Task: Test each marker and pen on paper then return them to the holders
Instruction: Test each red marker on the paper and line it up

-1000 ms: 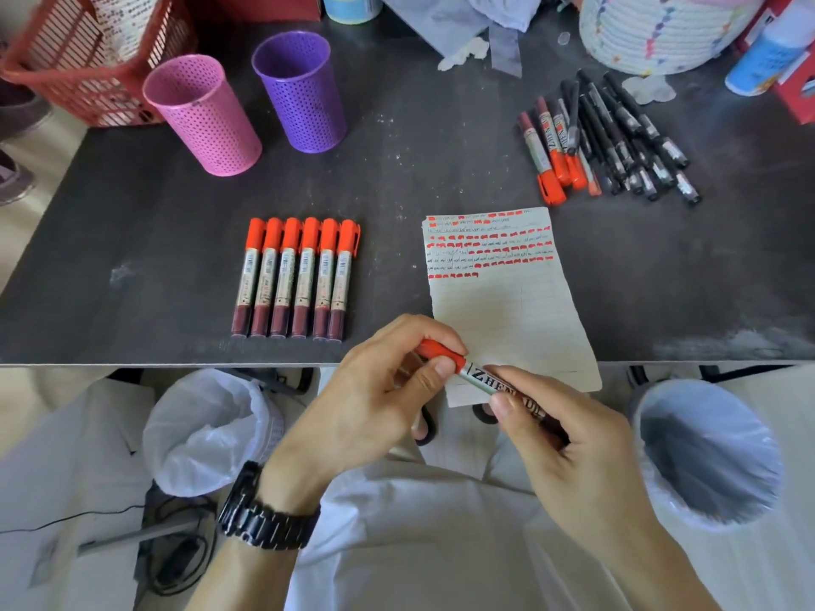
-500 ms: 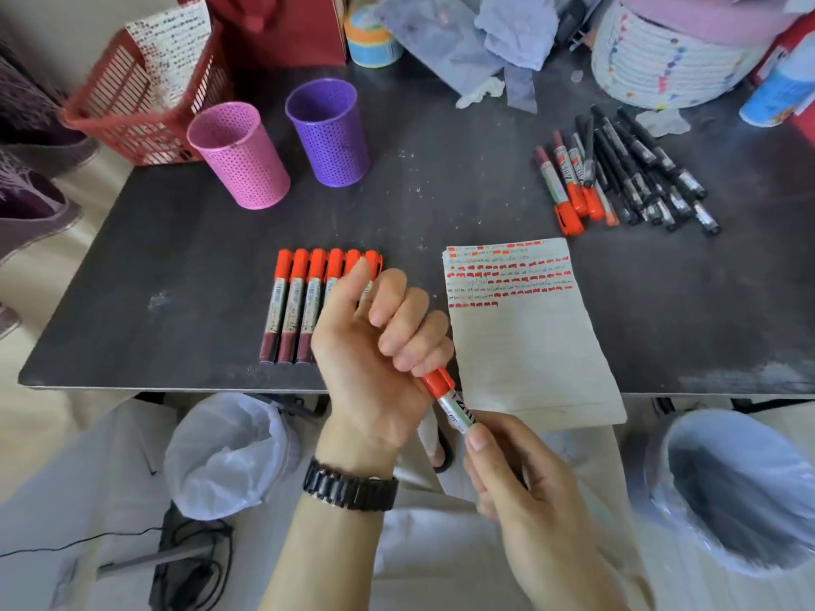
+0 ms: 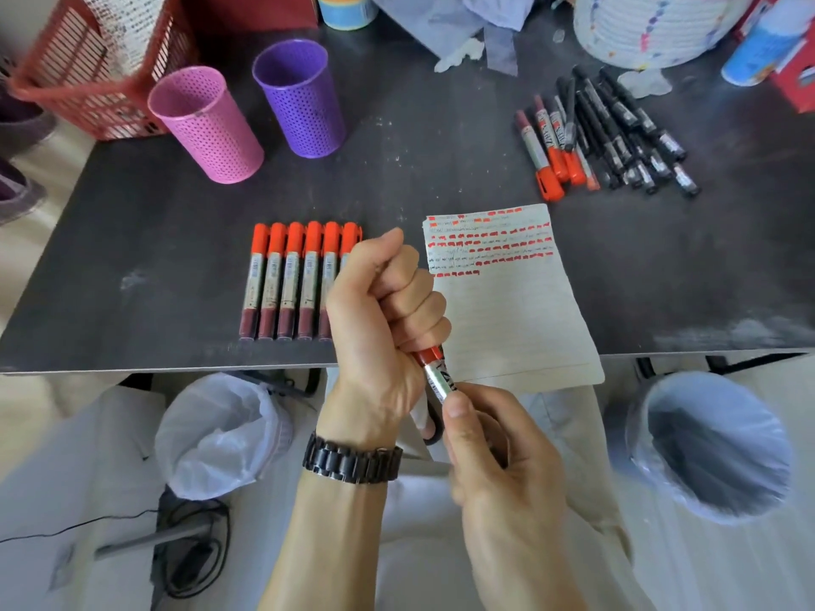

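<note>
Now both hands grip one marker [image 3: 434, 372] below the table edge: left hand [image 3: 388, 310] fisted round its cap, right hand [image 3: 494, 452] pinching the barrel (left covers part of the marker row [image 3: 291, 280]); paper [image 3: 507, 302] just beside

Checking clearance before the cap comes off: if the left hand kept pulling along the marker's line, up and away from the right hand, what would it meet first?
Probably the row of red markers, just beyond the left hand; depth is unclear, so it may pass above them.

Bare table [image 3: 441, 169] lies between marker row [image 3: 291, 280], holders [image 3: 247, 116] and paper [image 3: 507, 310].
</note>
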